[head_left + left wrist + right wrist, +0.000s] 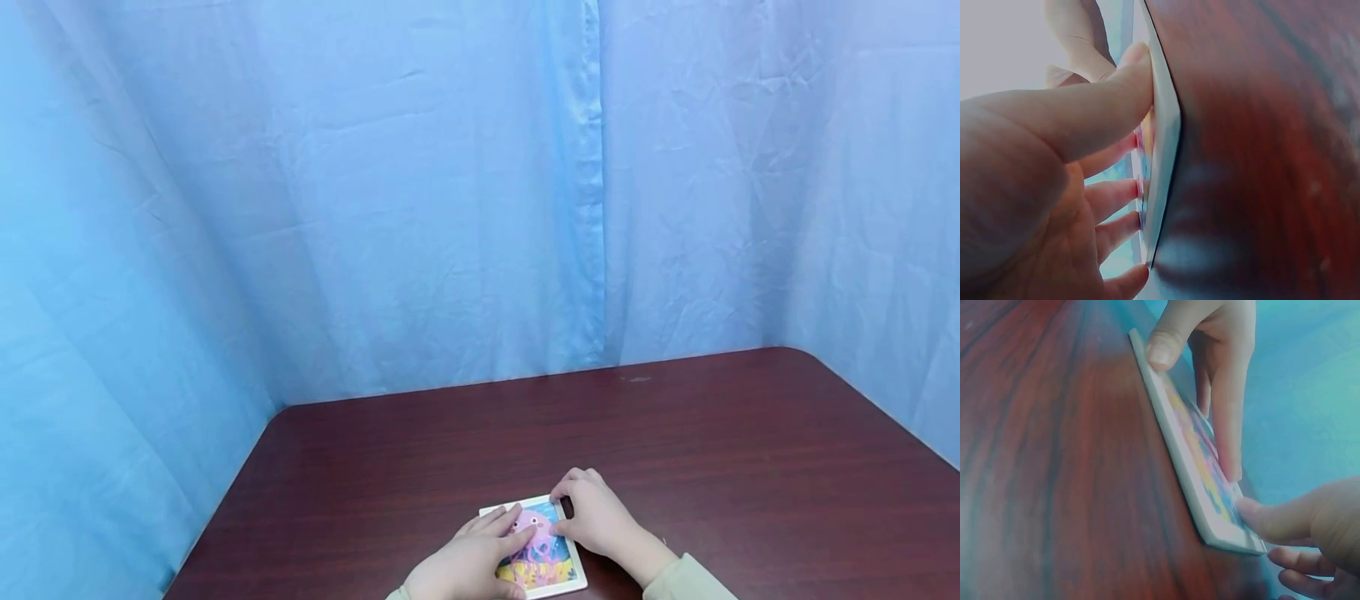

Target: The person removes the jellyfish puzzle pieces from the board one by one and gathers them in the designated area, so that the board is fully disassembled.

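A small white-framed picture board [558, 591] lies flat near the table's front edge. Its picture shows a pink sea creature with a face and tentacles above yellow plants, on blue. My left hand [468, 558] rests over the left part with fingers spread, several fingertips touching the picture; in the left wrist view, its thumb [1132, 87] lies on the frame. At the upper right corner, my right hand [600, 517] holds the board's edge with bent fingers. Its thumb [1260, 515] touches the face there, while the other fingers sit beyond the edge, partly hidden.
Dark red wood-grain table [675, 433] surrounds the board, with rounded far corners. Blue curtains [420, 208] hang behind the table and along both sides. A small pale mark [637, 380] shows near the far edge.
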The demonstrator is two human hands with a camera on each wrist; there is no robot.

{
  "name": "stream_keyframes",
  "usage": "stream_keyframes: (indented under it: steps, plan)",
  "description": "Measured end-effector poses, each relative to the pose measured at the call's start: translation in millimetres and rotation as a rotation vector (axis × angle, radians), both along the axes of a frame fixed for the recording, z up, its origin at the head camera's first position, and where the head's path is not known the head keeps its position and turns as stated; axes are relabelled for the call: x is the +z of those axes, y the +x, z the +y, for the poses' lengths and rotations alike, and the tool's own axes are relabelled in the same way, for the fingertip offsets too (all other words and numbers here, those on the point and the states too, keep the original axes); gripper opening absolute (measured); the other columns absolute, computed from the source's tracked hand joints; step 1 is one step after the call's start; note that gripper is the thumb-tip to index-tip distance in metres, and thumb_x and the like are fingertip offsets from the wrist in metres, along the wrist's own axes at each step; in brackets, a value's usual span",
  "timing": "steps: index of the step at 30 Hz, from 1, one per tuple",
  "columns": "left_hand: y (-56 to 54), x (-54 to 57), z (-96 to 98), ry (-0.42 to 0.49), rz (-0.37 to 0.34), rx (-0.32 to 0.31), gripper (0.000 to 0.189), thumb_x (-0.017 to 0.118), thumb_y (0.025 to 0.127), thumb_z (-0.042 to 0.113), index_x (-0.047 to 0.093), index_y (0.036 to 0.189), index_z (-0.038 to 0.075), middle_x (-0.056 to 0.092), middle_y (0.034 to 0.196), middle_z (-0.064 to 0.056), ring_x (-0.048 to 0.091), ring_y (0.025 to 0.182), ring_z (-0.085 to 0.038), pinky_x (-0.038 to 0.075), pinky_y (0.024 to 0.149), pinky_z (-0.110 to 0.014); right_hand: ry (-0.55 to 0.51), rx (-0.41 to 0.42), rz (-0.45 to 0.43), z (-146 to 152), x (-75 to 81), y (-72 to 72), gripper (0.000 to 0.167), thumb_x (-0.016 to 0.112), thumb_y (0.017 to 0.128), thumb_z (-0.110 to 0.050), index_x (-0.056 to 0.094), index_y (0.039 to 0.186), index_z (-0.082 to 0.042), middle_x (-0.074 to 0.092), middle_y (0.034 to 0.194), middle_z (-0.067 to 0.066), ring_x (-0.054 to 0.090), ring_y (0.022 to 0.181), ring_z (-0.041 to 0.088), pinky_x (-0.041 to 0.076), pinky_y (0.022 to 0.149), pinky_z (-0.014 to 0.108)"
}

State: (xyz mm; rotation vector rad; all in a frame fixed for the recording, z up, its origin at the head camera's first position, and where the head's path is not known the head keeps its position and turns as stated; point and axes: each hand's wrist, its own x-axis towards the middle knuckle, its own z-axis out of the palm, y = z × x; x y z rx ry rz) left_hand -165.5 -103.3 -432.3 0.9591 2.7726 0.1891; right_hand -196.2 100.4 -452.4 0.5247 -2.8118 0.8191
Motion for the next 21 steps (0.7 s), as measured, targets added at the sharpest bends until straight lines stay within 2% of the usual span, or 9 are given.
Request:
stream_keyframes:
  steps: [7,14,17,21]
  plan:
    - [0.1,-1.7,-0.2,-0.008,0.013,0.001,0.074,0.073,0.076,0.046,0.045,0.142,0.03,0.039,0.15,-0.003,0.037,0.137,-0.021,0.033,0.109,-0.038,-0.022,-0.009,-0.021,-2.0,-0.6,-0.1,0.027,0.086,0.061,-0.014,0.068,0.08,-0.009,0.06,0.087,-0.003,0.054,0.089,0.019,0.048,0.08,0.04]
    - [-1.2,-2.2,-0.2,-0.005,-0.018,0.027,0.074,0.074,0.075,0.045,0.044,0.142,0.032,0.038,0.15,-0.001,0.035,0.138,-0.02,0.032,0.109,-0.039,-0.048,0.018,-0.063,-2.1,-1.4,-2.2,0.03,0.084,0.063,-0.012,0.061,0.082,-0.01,0.057,0.089,0.0,0.052,0.089,0.021,0.047,0.078,0.045]
    - [-1.3,-2.6,0.5,-0.005,-0.012,0.022,0.073,0.075,0.076,0.044,0.045,0.141,0.031,0.039,0.15,-0.002,0.036,0.137,-0.02,0.033,0.109,-0.038,-0.072,0.037,-0.087,-1.0,-2.2,-2.5,0.031,0.084,0.064,-0.011,0.059,0.082,-0.011,0.055,0.088,-0.001,0.052,0.087,0.019,0.047,0.076,0.041]
    - [-1.2,-3.4,2.0,-0.01,0.008,0.012,0.072,0.075,0.076,0.043,0.047,0.14,0.03,0.041,0.148,-0.002,0.038,0.136,-0.021,0.033,0.109,-0.036,-0.123,0.063,-0.134,1.8,-4.8,-3.9,0.032,0.083,0.066,-0.008,0.056,0.084,-0.011,0.052,0.084,-0.004,0.051,0.08,0.012,0.046,0.07,0.029]
